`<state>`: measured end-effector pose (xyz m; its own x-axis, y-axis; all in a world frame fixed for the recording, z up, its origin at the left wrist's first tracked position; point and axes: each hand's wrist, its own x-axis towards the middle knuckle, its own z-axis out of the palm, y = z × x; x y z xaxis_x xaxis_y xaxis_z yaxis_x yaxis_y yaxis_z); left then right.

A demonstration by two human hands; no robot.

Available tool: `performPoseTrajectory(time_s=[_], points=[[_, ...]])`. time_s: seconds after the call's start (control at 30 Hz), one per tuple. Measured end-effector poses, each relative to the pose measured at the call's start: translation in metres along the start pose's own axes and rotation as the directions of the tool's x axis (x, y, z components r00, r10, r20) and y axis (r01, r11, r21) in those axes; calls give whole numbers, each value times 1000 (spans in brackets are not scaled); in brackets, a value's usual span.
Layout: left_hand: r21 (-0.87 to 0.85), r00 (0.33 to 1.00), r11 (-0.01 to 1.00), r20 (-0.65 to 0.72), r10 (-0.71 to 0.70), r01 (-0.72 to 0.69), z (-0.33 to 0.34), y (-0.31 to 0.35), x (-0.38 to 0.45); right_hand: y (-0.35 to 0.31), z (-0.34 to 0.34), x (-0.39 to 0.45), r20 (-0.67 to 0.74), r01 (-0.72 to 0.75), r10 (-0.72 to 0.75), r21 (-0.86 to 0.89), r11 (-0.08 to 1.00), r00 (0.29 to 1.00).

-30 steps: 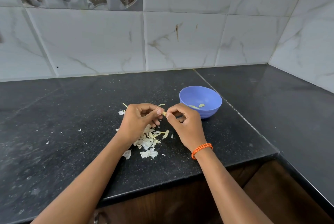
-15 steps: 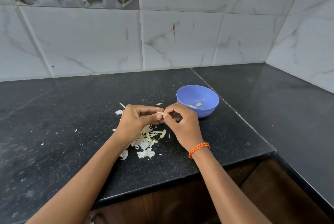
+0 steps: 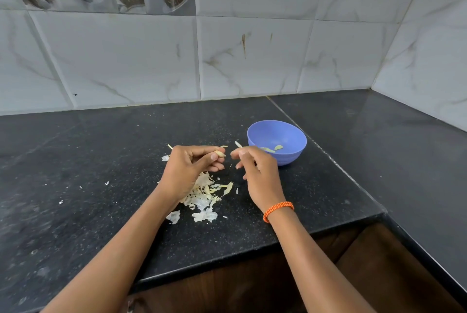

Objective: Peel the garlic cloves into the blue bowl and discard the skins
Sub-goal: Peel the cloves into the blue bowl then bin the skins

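Black counter [image 3: 75, 161], blue bowl [image 3: 290, 133] holding perhaps two cloves [image 3: 273, 149], left hand [image 3: 187, 171] pinching garlic [image 3: 219, 153], right hand [image 3: 257, 173] pinching skin [image 3: 238, 144]

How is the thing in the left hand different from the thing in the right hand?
The left hand pinches a plump, yellowish garlic clove; the right hand pinches a thin, whitish strip of skin. The clove lies sideways, while the skin points up. Both are held at the fingertips above the counter.
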<state>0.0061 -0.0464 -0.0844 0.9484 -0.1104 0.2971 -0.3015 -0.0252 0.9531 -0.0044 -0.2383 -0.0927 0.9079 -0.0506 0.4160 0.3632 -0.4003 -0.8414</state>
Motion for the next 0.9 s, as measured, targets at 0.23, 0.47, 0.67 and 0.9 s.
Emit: performPoseTrajectory(time_s=[0.23, 0.47, 0.67, 0.9], points=[[43, 1000, 999, 4, -2, 2, 0, 5, -1, 2, 0, 3, 2, 112, -112, -138, 984, 994], [70, 1000, 998, -9, 4, -3, -2, 7, -1, 0, 0, 2, 62, 154, -150, -83, 984, 987], [62, 1000, 998, -4, 9, -8, -3, 7, -2, -1, 1, 1, 130, 77, -81, 34, 996, 988], [81, 1000, 997, 1, 20, -20, -1, 6, -1, -3, -2, 1, 125, 42, -66, 188, 981, 990]])
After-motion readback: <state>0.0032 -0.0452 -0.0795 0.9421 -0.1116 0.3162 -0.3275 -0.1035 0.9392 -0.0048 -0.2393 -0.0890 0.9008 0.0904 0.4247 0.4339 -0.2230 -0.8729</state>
